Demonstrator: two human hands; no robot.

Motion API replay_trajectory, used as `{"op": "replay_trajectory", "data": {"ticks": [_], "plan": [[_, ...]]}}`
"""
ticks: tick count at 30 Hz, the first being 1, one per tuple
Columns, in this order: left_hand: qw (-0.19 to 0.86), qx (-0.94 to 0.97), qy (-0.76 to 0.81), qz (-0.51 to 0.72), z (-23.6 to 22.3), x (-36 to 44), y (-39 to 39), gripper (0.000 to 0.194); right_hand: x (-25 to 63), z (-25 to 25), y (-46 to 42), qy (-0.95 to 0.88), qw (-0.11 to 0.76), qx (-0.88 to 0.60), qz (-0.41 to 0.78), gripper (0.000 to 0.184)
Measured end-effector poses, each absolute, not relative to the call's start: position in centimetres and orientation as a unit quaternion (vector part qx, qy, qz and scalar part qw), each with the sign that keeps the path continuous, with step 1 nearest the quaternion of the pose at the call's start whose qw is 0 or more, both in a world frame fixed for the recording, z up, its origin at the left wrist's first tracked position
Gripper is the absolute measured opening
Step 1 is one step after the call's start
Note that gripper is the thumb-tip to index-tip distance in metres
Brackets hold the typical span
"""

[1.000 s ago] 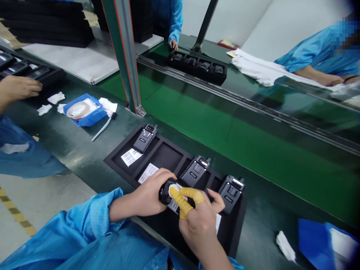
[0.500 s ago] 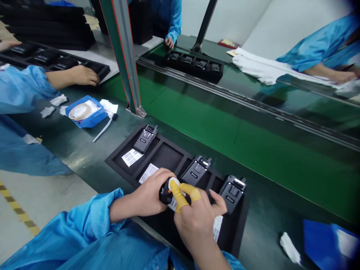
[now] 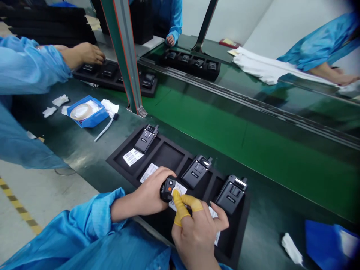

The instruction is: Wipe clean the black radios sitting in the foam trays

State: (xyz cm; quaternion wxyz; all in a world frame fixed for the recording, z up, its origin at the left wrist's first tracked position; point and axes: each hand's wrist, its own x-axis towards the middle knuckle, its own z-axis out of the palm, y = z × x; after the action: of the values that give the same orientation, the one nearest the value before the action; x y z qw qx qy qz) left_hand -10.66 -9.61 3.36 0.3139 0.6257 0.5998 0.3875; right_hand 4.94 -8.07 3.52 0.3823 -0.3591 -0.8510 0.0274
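Note:
My left hand is wrapped round a black handheld device with an orange and a pale button on its end. Yellow finger covers sit on two fingers of my right hand, which pinches a small white wipe against the device. Below both hands lies a black foam tray. Similar devices marked "Riton" rest in it: one at the far left, one near the middle, one at the right. Barcode label sheets lie in the compartments, partly hidden by my hands.
A blue bin holding a tape roll stands left, near a white-handled brush. A metal post rises beside the green belt. A co-worker's hand is over another loaded tray. A crumpled white wipe lies right.
My right fingers and the wipe have shifted down off the device's end, uncovering its buttons. The left co-worker's loaded tray has moved right, to the belt behind the post.

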Motion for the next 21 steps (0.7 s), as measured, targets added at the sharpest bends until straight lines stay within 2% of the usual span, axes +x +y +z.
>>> {"op": "replay_trajectory", "data": {"ticks": [10,15,21], "plan": [[0.32,0.622,0.595,0.397,3.3,-10.7,-9.7,0.059,7.2,2.2,-7.3,-0.867,0.349,-0.355,0.02,0.018],[0.318,0.618,0.596,0.402,3.4,-10.7,-9.7,0.057,6.9,2.2,-6.9,-0.858,0.366,-0.361,-0.001,0.017],[0.315,0.61,0.608,0.399,3.4,-10.6,-9.8,0.055,6.0,2.7,-7.1,-0.836,0.381,-0.394,0.027,0.019]]}}
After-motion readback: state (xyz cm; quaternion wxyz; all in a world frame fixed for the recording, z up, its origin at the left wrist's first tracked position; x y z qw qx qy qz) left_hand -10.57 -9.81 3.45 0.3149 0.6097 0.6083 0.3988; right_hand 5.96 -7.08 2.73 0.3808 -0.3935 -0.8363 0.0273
